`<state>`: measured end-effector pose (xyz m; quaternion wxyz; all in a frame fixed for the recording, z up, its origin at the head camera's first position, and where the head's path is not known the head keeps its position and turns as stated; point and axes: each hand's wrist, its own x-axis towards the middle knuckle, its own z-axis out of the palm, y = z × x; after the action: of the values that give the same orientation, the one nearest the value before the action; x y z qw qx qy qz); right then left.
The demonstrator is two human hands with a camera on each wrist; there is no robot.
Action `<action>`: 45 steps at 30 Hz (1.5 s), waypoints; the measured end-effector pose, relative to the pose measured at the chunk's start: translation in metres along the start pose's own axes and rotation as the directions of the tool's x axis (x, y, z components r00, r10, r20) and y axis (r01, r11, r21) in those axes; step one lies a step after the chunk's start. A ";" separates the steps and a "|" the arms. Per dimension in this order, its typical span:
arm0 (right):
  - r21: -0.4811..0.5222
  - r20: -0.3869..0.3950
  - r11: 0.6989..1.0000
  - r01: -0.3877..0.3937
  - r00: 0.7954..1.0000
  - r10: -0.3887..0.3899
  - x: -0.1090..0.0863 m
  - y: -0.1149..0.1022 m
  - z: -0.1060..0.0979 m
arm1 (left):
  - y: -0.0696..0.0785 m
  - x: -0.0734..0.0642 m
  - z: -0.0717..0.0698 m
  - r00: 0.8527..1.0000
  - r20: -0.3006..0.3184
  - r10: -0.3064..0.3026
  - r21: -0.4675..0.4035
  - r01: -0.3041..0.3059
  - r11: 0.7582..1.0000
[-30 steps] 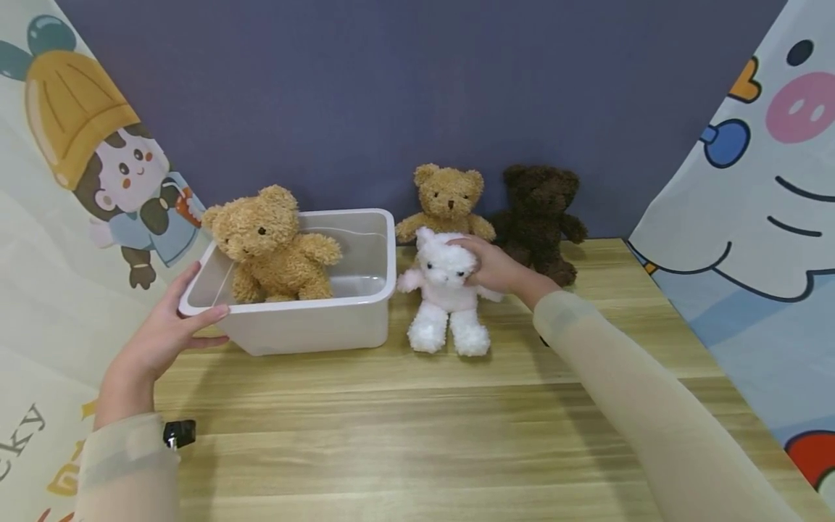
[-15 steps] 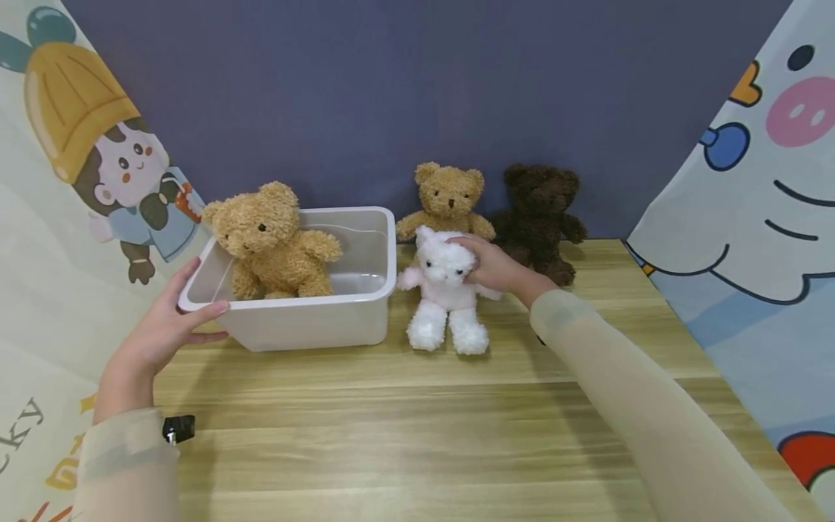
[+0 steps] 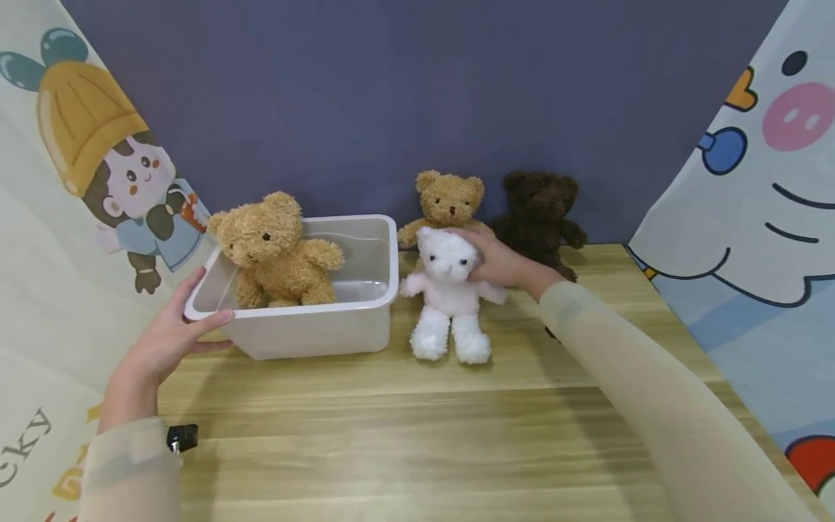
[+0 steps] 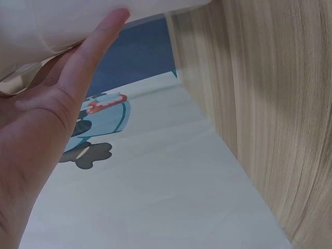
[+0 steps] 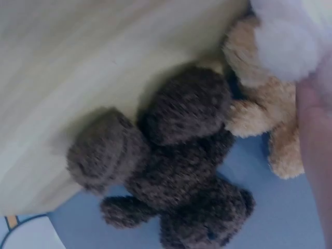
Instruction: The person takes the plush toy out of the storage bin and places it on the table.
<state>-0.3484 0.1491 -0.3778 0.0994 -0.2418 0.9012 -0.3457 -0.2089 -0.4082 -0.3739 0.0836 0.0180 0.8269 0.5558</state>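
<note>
A white plush bear [image 3: 450,290] sits upright on the table, facing me. My right hand [image 3: 499,257] holds it from behind, at the back of its head and neck, with the fingers mostly hidden. My left hand [image 3: 166,330] grips the near left corner of a white plastic bin [image 3: 313,330], its thumb along the front below the rim. In the left wrist view the thumb lies against the bin wall [image 4: 46,21]. A golden-brown teddy bear [image 3: 280,254] sits in the bin, leaning left.
Behind the white bear another tan teddy bear [image 3: 450,199] sits against the dark blue backdrop [image 3: 417,94]. To its right is a dark brown teddy bear [image 3: 540,214]. Cartoon-printed sheets [image 3: 737,217] flank the wooden table [image 3: 417,435].
My right hand has slipped from the side of the white bear's head to behind it, so its face shows more fully. The left hand stays on the bin's corner.
</note>
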 end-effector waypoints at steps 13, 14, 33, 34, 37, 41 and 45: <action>-0.145 0.091 0.989 -0.036 0.995 0.050 -0.004 -0.034 -0.057 | -0.005 0.006 0.007 1.000 0.016 0.001 -0.009 -0.001 1.000; -0.152 0.091 0.988 -0.037 0.994 0.052 -0.004 -0.038 -0.063 | -0.005 0.006 0.008 1.000 0.016 0.003 -0.015 -0.003 1.000; -0.051 0.116 0.996 0.070 0.991 -0.064 0.054 -0.139 -0.063 | -0.004 0.005 0.000 1.000 0.010 0.016 0.020 -0.016 1.000; -0.046 0.120 0.996 0.079 0.990 -0.073 0.059 -0.145 -0.060 | -0.002 0.005 -0.001 1.000 0.011 0.016 0.030 -0.017 0.999; -0.040 0.139 0.994 0.105 0.985 -0.099 0.071 -0.160 -0.050 | 0.002 0.007 -0.002 1.000 0.011 0.009 0.069 -0.010 0.998; -0.021 0.173 0.988 0.153 0.974 -0.147 0.087 -0.177 -0.036 | 0.008 0.009 0.001 1.000 -0.025 0.017 0.125 -0.013 0.992; 0.006 0.204 0.978 0.207 0.958 -0.203 0.107 -0.194 -0.017 | 0.010 0.008 0.003 0.997 -0.082 0.012 0.165 0.002 0.986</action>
<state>-0.3750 -0.0205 -0.2361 0.1530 -0.3688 0.8590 -0.3205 -0.2170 -0.4003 -0.3663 0.0462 0.0041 0.8727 0.4861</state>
